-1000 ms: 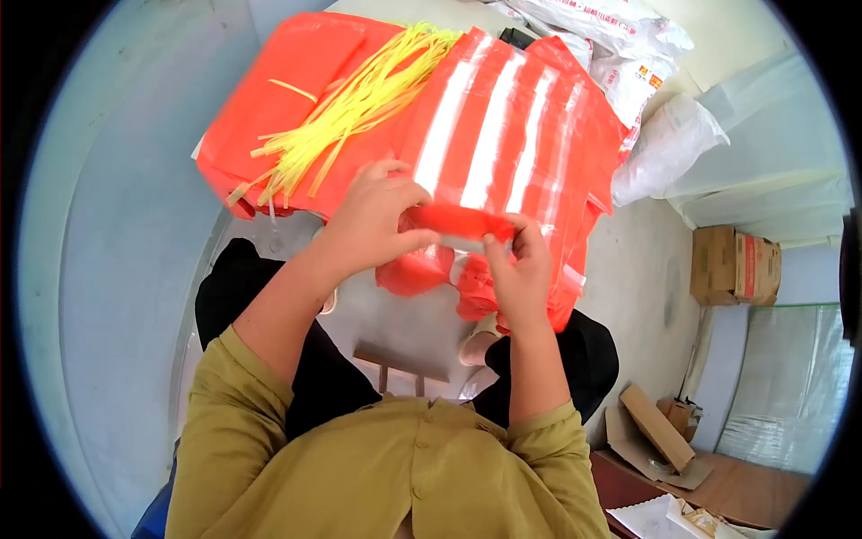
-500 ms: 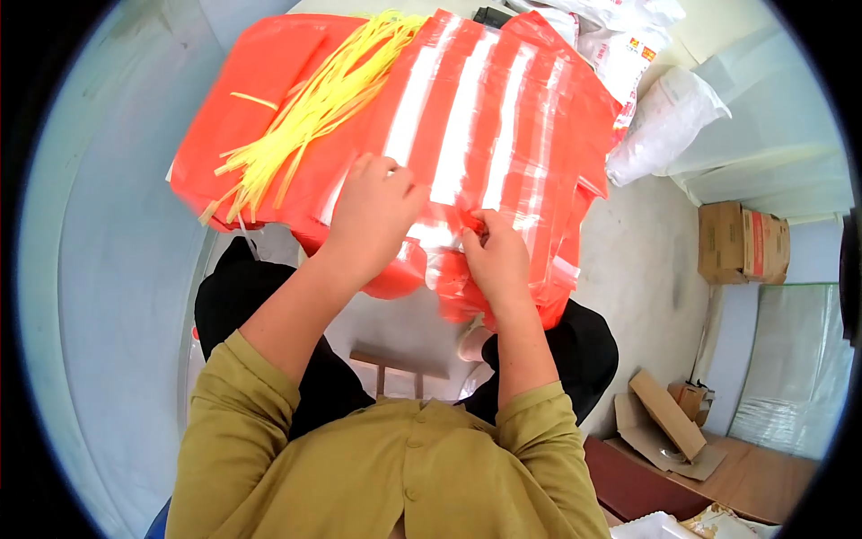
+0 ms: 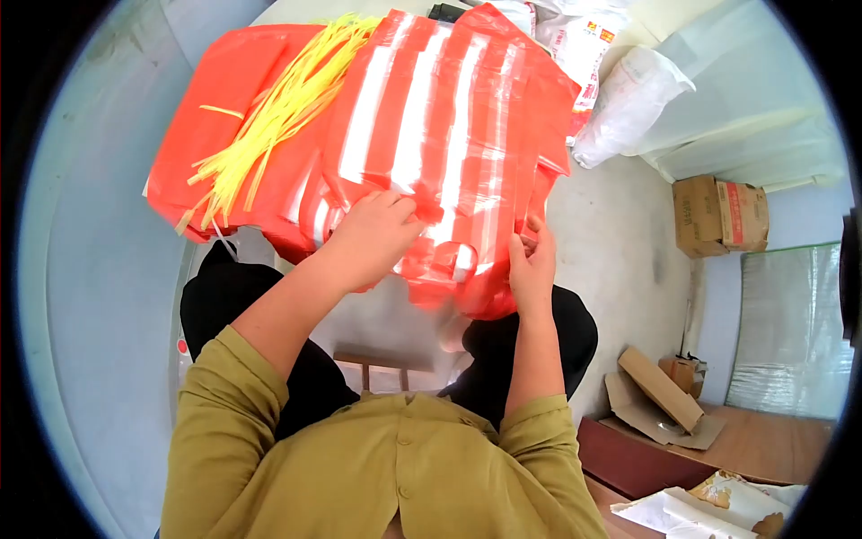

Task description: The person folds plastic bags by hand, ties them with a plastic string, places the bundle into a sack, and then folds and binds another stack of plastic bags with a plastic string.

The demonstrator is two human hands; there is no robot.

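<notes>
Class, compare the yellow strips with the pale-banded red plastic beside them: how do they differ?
Colour: the yellow strips are yellow throughout; the pale-banded red plastic is red with whitish bands.
Shape: the yellow strips are narrow and fan out at the near end; the pale-banded red plastic is broad and sheet-like.
Size: the pale-banded red plastic covers a larger area than the yellow strips.
Shared: they lie side by side.

One left hand [image 3: 371,234], one right hand [image 3: 533,268]. One bundle of yellow strips [image 3: 292,108], too tangled to count, plus one loose yellow strip [image 3: 222,111]. Red plastic bags [image 3: 395,117] in layers, number unclear. At least two white sacks [image 3: 633,103]. One closed cardboard box [image 3: 721,216], one small box [image 3: 680,373], one opened-out carton [image 3: 660,395].
</notes>
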